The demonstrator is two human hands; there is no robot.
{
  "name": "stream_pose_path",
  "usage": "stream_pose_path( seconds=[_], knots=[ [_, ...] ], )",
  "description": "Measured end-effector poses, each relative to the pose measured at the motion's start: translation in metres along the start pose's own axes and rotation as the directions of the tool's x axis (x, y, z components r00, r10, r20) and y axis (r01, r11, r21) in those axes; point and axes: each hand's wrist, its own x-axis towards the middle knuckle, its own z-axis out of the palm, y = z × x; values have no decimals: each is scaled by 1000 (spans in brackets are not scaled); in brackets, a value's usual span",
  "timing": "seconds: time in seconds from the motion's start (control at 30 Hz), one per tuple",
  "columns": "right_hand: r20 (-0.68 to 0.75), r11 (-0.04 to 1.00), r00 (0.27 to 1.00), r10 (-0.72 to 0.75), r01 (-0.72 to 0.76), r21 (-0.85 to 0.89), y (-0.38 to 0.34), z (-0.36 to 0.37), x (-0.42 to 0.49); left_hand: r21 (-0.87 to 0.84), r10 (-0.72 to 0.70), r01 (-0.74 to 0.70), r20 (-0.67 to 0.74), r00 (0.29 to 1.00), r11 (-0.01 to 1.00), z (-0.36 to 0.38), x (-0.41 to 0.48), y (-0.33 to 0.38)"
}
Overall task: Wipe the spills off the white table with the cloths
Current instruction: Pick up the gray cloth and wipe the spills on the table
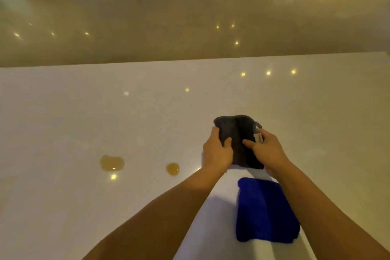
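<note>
Both hands grip the dark grey cloth [238, 141], the left hand [217, 152] and right hand [268, 150] with fingers [226, 142] curled onto its folded sides, over the white counter [63, 124]. I'd keep it folded into a pad, then sweep left over the small amber spill [172, 169] and the larger one [111, 163]. The blue cloth [266, 211] lies nearer, untouched.

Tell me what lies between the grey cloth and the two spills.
Nothing visible: bare table runs from the grey cloth, held in both hands, left to the small spill and the large spill.
</note>
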Motion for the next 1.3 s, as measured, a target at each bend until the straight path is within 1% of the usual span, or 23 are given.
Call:
stream_pose_path(
  seconds=[0.07,0.13,0.2,0.27,0.33,0.37,0.4,0.43,0.47,0.5,0.53,0.57,0.63,0.7,0.77,0.87,0.93,0.97,1.03,1.1,1.2,1.27,1.3],
  knots=[
    [58,987,998,15,-24,158,-17,22,-23,-64,60,-64,-57,997,996,-49,-16,-17],
    [98,981,995,-3,-16,193,-28,48,-41,-83,90,-94,-48,995,992,-96,-27,-33],
    [123,996,991,-61,51,77,-30,81,-57,-17,81,-81,22,996,997,-136,-38,-52],
    [112,965,985,-134,155,-211,-24,108,-71,233,60,-72,58,997,970,-164,-51,-71],
    [47,813,956,-289,271,-516,-18,132,-85,508,138,-122,8,990,853,-189,-72,-97],
    [91,691,912,-400,365,-624,-13,146,-91,582,194,-141,-30,981,801,-201,-84,-113],
    [203,554,857,-473,468,-688,-7,160,-95,629,227,-137,-64,972,765,-210,-94,-130],
    [330,425,808,-488,550,-719,0,174,-96,677,225,-107,-89,970,729,-218,-103,-149],
    [423,325,777,-466,595,-735,6,185,-91,739,203,-66,-97,974,670,-224,-111,-168],
    [455,275,766,-454,606,-746,8,192,-80,791,172,-33,-92,981,611,-228,-117,-189],
    [429,264,773,-466,585,-767,5,196,-63,825,155,-16,-87,984,565,-229,-119,-207],
    [379,280,785,-491,553,-785,-2,198,-46,834,145,2,-98,985,551,-230,-122,-222],
    [284,310,811,-511,482,-819,-20,202,-19,824,171,-1,-116,978,567,-228,-122,-243],
    [204,347,816,-540,437,-830,-22,208,-19,834,263,-55,-110,958,549,-229,-120,-252],
    [157,385,809,-566,428,-818,0,218,-53,841,292,-70,-107,951,537,-229,-116,-256],
    [236,407,809,-538,494,-768,78,237,-161,859,261,-54,-94,961,509,-232,-119,-254],
    [313,384,775,-548,566,-730,120,243,-222,859,263,-57,-92,960,508,-232,-118,-252],
    [355,374,761,-543,597,-710,128,239,-230,858,257,-53,-94,962,511,-232,-118,-252],
    [406,331,711,-575,656,-678,113,227,-194,859,249,-56,-85,965,509,-230,-119,-252],
    [345,305,712,-612,614,-728,64,216,-123,866,257,-46,-97,961,498,-230,-118,-254],
    [216,387,839,-499,439,-811,-22,201,-14,871,265,-29,-118,957,491,-228,-116,-258],
    [164,406,865,-473,380,-831,-42,200,19,868,281,-15,-143,949,496,-227,-116,-259],
    [144,404,859,-490,371,-836,-40,203,15,868,282,-13,-147,948,496,-229,-116,-259]
  ],
)
